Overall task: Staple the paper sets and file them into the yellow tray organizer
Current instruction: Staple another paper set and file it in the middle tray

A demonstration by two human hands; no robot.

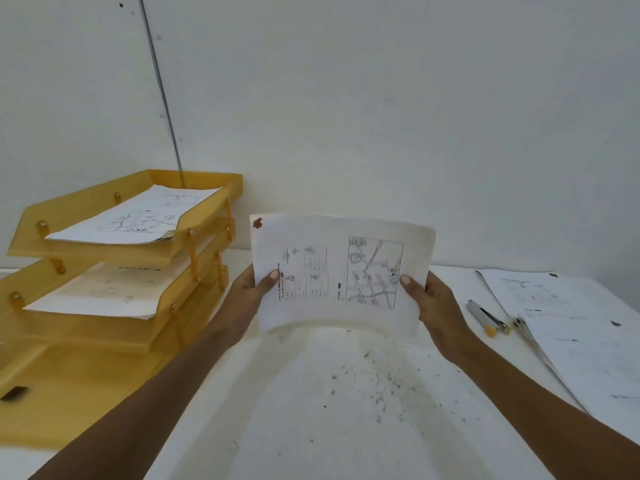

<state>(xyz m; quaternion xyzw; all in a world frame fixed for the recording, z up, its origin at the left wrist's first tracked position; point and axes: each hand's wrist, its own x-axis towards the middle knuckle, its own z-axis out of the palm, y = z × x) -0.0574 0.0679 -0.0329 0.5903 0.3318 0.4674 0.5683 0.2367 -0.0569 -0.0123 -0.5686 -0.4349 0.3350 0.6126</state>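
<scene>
We hold the paper set (341, 271) sideways in both hands (247, 292), the yellow tray organizer (104, 271) to our left, nearest the left hand (247, 292), right hand (433, 299) farther

White speckled table (346, 410), plain wall (381, 98), thin dark cable (161, 88) on wall

Wall (381, 98): plain off-white, matte, fills upper half of view. Thin dark vertical strip (161, 91) runs down wall at left, slightly slanted, small dark marks beside it. Table (346, 410): white top, butted against wall, surface soiled with scattered dark specks and grey smudges near centre. Light: soft, even, diffuse; faint shadows only. Floor, windows: out of view.
</scene>
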